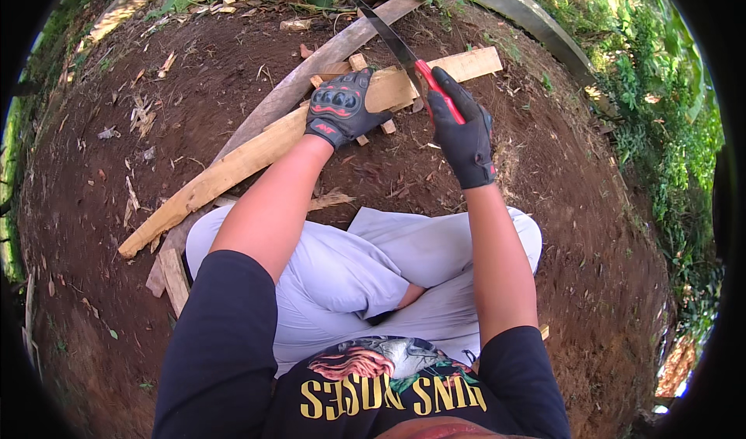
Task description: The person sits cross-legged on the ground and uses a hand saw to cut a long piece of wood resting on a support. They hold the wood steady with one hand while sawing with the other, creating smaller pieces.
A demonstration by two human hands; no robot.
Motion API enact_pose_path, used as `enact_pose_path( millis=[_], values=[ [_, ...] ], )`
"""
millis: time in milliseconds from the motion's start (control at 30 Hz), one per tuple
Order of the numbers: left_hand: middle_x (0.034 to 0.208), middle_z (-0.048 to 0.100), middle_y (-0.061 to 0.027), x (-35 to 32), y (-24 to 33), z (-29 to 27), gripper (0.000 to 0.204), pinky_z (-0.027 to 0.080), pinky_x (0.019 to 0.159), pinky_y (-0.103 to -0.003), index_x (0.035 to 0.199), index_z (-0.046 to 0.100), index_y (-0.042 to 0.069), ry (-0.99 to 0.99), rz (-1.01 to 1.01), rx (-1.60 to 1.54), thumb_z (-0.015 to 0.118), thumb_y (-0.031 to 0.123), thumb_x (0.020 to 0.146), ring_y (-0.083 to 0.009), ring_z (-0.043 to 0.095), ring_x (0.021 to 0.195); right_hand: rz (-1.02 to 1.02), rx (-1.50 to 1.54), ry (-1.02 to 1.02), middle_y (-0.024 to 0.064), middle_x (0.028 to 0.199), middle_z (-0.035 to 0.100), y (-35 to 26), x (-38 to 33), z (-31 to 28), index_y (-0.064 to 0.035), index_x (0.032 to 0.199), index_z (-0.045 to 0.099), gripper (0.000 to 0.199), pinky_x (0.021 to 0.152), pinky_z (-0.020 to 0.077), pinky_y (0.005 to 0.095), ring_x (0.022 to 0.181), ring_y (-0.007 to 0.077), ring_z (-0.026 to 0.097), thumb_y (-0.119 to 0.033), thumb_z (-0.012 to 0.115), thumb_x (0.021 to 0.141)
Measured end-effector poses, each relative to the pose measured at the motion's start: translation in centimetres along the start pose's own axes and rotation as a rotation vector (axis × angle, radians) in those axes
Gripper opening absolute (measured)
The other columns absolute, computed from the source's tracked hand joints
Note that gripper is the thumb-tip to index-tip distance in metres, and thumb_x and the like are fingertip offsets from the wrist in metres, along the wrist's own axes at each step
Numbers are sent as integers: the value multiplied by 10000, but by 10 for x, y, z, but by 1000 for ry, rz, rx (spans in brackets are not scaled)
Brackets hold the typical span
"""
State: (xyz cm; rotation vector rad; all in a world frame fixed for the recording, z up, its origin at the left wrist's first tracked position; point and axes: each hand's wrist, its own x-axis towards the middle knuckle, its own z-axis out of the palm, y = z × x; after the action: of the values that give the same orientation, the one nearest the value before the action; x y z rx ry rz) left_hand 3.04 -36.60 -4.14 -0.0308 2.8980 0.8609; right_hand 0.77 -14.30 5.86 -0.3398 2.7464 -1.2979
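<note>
Beside open soil [594,245], left grip [339,106] clasps the plank [233,165] across its edges, right grip [464,134] the saw [400,49].

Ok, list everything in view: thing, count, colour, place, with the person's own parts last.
handsaw: one, red handle and dark blade, across the pale board
pale board: one or two pieces (saw and hand hide any join), yellowish, under the left hand
wood strips: at least two, yellowish, beneath the pale board
weathered plank: one, grey-brown, behind the pale board
wood chips: many, tan, scattered
soil: brown, all around
plants: many, green, top and right
trousers: one pair, pale grey, on crossed legs
T-shirt: one, black, printed, lower edge
left hand: one, black-and-red glove, on the pale board
right hand: one, black glove, gripping the handsaw
</note>
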Motion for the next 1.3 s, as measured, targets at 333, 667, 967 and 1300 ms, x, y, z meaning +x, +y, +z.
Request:
enact_pose_path(
  millis=[333,667,967,1300],
  values=[
    [1408,715,-199,-2,-7,6,941,557,1102,-480,1540,582,71,59,9,31,826,641,832,-354,707,1277,285,-145,-44,150,1388,758,-84,-176,-137,-11,1492,677,483,896,597,334,985,154,735,-197,667,1046],
    [1375,729,-188,-2,-4,5,937,581,1059,-484,1534,594,95,59,10,38,841,639,812,-352,722,1246,116,62,26,173,1389,762,11,-21,-14,-109,1455,725,429,1105,542,403,1298,280,726,-249,718,1049],
    [1454,699,-184,4,-8,13,974,578,1072,-473,1560,579,76,76,7,77,838,643,812,-339,718,1278,121,-32,12,149,1339,785,-20,-66,-53,-100,1467,714,447,1027,566,374,1175,237,752,-237,717,1041],
    [1449,698,-186,-2,-7,5,967,561,1099,-481,1553,584,85,40,-16,66,828,668,820,-343,704,1296,271,-131,-34,138,1266,796,-72,-131,-100,-88,1478,704,434,917,587,348,990,203,761,-197,711,1058]
  ],
)
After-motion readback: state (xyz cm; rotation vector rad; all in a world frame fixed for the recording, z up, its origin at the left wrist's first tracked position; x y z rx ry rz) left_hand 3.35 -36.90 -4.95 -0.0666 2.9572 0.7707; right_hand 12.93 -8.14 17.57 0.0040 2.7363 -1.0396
